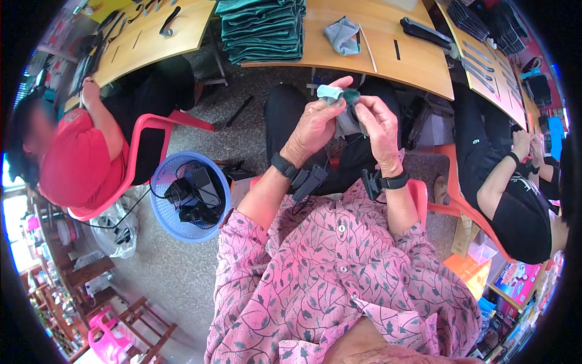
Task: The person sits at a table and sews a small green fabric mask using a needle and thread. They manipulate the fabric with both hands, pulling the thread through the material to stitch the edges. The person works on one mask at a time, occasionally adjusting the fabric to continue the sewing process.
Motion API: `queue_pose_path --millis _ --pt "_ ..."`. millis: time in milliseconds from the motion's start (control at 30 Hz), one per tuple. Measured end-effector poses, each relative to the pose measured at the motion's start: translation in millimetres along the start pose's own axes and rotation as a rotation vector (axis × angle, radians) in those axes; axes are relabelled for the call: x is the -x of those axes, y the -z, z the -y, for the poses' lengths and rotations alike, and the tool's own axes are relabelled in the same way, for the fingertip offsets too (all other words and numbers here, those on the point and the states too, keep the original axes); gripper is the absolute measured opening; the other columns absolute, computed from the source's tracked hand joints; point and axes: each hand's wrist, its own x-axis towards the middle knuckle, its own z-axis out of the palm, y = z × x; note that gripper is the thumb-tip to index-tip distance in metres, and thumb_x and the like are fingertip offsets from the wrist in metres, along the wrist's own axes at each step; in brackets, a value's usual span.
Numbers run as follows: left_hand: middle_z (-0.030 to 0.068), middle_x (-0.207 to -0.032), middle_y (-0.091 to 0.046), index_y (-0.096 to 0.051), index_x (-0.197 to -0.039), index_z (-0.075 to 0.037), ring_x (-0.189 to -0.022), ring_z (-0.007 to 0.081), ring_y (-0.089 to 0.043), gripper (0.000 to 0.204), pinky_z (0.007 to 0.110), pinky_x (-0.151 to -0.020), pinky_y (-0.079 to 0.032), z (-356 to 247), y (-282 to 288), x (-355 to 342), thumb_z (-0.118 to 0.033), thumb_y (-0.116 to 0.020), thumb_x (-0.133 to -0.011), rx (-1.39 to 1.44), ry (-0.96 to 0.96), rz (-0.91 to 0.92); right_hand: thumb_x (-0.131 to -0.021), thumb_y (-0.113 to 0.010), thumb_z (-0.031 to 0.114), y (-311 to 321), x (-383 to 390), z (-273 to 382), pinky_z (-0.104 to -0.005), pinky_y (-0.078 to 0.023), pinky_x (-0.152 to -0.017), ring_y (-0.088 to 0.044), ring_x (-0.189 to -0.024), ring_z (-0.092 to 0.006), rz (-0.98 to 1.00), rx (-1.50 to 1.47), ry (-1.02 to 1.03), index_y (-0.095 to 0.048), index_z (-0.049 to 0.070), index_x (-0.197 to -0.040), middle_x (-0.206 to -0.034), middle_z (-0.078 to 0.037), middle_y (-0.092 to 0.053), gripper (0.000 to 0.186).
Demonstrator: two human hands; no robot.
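Grey-green fabric between left hand and right hand, above dark trousers.

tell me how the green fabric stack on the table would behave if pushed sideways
The green fabric stack would probably shear or slump rather than slide as one block, since its folded layers have uneven edges and no visible band. Each layer looks soft, so would likely flop when lifted. With so many layers, the stack may feel fairly heavy.

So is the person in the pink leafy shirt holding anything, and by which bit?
Yes, a small bunched grey-green cloth: the left grip and right grip both pinch it near its upper end. Whether that is a hem can't be told.
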Motion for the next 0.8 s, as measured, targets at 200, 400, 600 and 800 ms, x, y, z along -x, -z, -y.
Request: queue_pose_path --millis 200,400,600,800 --pt "0.004 -0.118 -0.059 -0.041 -0.143 -0.003 -0.111 0.0153 -0.056 0.05 0.036 -0.102 -0.04 4 3 2 -0.013 -0.056 -0.096 -0.007 0.022 -0.031 -0.088 -0.071 0.007 -13 0 -13 -0.0204 -0.047 -0.073 -0.057 -0.08 -0.0046 -0.136 0.165 0.249 -0.067 0.003 -0.109 -0.092 0.003 -0.063 0.022" --pt "0.006 -0.118 -0.06 -0.053 -0.128 -0.001 -0.11 0.017 -0.057 0.035 0.037 -0.1 -0.041 14 7 2 -0.018 -0.054 -0.098 0.013 0.059 -0.061 -0.084 -0.072 0.003 -14 3 -14 -0.0206 -0.047 -0.072 -0.057 -0.078 -0.0052 -0.218 0.137 0.233 -0.071 0.003 -0.102 -0.089 0.003 -0.063 0.018" --pt "0.003 -0.107 -0.061 -0.061 -0.112 -0.001 -0.1 0.0108 -0.057 0.022 0.032 -0.092 -0.044 8 -6 4 -0.017 -0.051 -0.101 0.276 0.149 -0.075 -0.084 -0.072 0.002 -17 3 -15 -0.0199 -0.047 -0.07 -0.057 -0.077 -0.0043 -0.264 -0.115 0.136 -0.071 0.002 -0.104 -0.083 0.004 -0.063 0.02" --pt "0.0025 -0.105 -0.062 -0.062 -0.111 0.0 -0.096 0.0103 -0.058 0.022 0.03 -0.089 -0.046 18 -4 4 -0.018 -0.052 -0.101 0.209 0.12 -0.085 -0.085 -0.072 0.001 -7 0 -26 -0.0188 -0.047 -0.069 -0.056 -0.074 -0.0043 -0.249 -0.101 0.156 -0.068 0.0 -0.103 -0.083 0.003 -0.062 0.018"
